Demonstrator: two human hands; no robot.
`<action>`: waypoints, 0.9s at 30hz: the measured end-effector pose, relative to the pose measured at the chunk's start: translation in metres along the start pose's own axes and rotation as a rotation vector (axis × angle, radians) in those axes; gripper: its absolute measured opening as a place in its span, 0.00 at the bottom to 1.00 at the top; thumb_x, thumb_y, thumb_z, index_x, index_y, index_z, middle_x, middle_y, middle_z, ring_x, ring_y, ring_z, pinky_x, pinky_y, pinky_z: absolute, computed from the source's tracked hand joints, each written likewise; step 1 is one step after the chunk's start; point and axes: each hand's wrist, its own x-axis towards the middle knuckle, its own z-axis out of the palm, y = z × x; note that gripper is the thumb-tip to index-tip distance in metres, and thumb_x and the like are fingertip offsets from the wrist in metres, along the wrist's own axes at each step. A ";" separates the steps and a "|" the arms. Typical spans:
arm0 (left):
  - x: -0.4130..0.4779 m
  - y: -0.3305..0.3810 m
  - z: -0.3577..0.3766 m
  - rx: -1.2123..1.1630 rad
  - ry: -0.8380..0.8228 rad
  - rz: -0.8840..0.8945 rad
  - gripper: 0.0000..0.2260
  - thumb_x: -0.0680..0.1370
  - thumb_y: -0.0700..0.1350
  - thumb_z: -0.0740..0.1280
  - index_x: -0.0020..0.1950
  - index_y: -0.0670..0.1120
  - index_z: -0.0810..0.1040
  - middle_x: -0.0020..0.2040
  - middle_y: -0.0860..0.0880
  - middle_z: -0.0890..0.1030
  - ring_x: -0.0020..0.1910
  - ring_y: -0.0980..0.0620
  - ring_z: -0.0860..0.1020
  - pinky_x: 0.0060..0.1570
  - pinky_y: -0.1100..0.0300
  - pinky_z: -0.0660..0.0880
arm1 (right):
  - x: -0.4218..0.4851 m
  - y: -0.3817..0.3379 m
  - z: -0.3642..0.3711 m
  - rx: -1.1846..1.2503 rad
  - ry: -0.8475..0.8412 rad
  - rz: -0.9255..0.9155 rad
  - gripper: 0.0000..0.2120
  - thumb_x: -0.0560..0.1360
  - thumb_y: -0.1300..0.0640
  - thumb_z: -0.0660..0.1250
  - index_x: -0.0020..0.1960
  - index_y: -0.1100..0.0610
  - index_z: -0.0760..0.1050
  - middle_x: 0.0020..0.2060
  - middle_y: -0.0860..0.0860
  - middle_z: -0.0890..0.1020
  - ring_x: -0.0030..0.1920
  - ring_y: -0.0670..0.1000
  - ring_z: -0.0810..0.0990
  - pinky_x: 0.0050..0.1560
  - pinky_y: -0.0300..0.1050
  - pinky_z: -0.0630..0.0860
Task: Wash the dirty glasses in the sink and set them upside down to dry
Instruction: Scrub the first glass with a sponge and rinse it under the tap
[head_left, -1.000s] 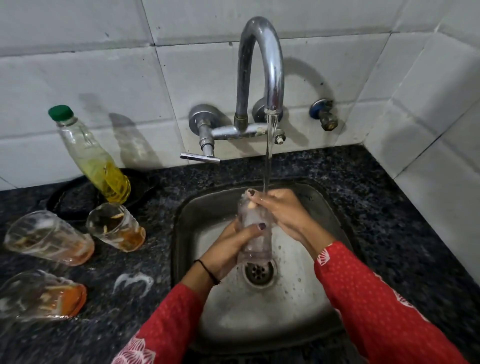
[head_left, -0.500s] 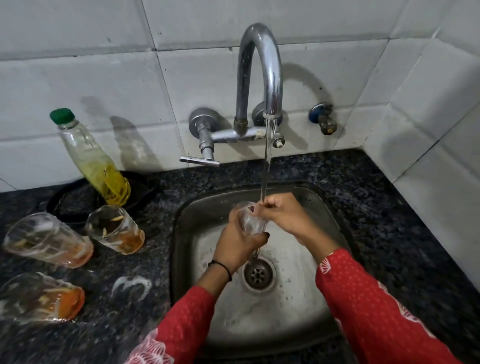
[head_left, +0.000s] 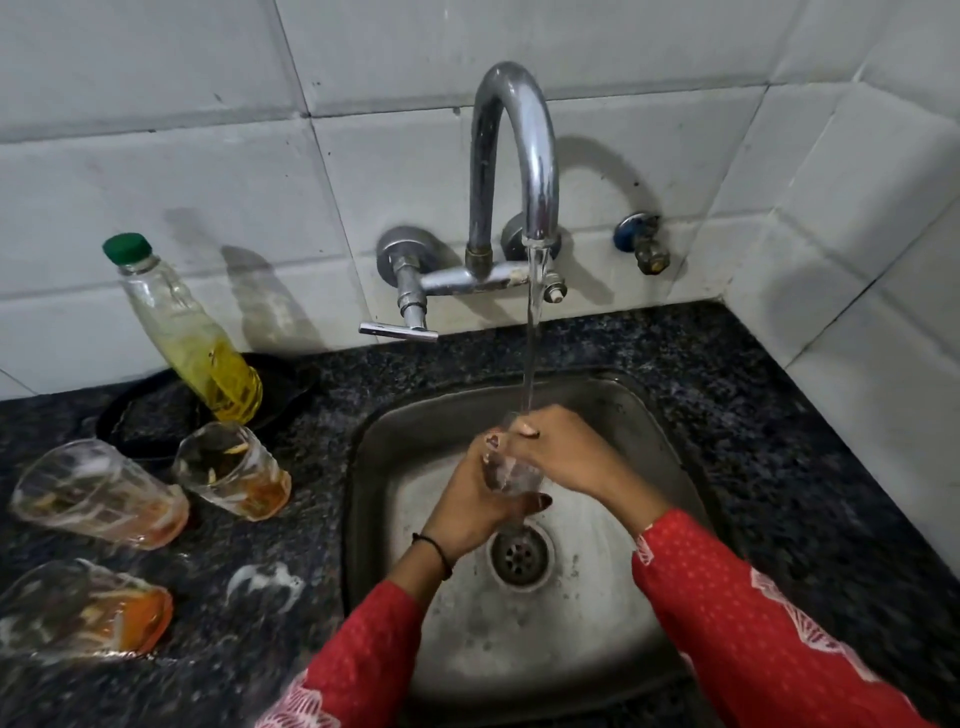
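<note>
At the bottom of the frame two red sleeves (head_left: 753, 623) reached up into the steel sink (head_left: 639, 410), which filled the lower centre. Just above the drain (head_left: 521, 555), the left hand (head_left: 470, 512) was wrapped around the lower body of a clear glass (head_left: 506, 475), thumb across its front. The right hand (head_left: 558, 457) came in from the right with its fingers curled over the rim, seemingly reaching inside to rub, though how firmly it clasped the rim I could not tell. So the glass sat between both hands, held over the basin, mouth up under the stream from the tap (head_left: 514, 156).

Wet glass is likely slick, rigid and breakable (a knock on the steel wall could chip it), so a full wrap low on the body seemed the safer hold, and the light weight should allow one-handed turning.

Further left, on the dark counter (head_left: 779, 415), three dirty glasses (head_left: 98, 493) with orange dregs lay tipped on their sides, apart from each other. Behind them, at the upper left, a green-capped bottle (head_left: 192, 332) of yellow liquid leaned in a black dish (head_left: 150, 421) against the tiled wall (head_left: 156, 104).
</note>
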 end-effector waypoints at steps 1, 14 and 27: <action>0.001 -0.004 0.001 -0.025 0.019 0.008 0.32 0.65 0.38 0.78 0.65 0.41 0.69 0.59 0.46 0.78 0.56 0.58 0.78 0.54 0.63 0.75 | -0.004 0.000 0.002 -0.056 0.042 -0.044 0.16 0.74 0.57 0.70 0.31 0.62 0.74 0.29 0.52 0.72 0.34 0.46 0.69 0.39 0.42 0.62; -0.012 -0.011 -0.004 -0.463 0.091 -0.207 0.27 0.69 0.42 0.75 0.65 0.50 0.72 0.62 0.46 0.78 0.57 0.48 0.78 0.59 0.47 0.74 | -0.011 0.018 0.033 0.145 0.549 -0.182 0.13 0.72 0.54 0.73 0.29 0.49 0.75 0.29 0.45 0.76 0.39 0.45 0.73 0.43 0.33 0.67; -0.021 0.016 0.000 0.356 0.148 0.266 0.23 0.66 0.39 0.77 0.52 0.59 0.73 0.56 0.53 0.73 0.55 0.62 0.74 0.53 0.75 0.69 | -0.015 0.027 0.070 1.688 0.334 0.662 0.17 0.75 0.48 0.66 0.52 0.63 0.78 0.46 0.61 0.84 0.47 0.58 0.83 0.53 0.51 0.78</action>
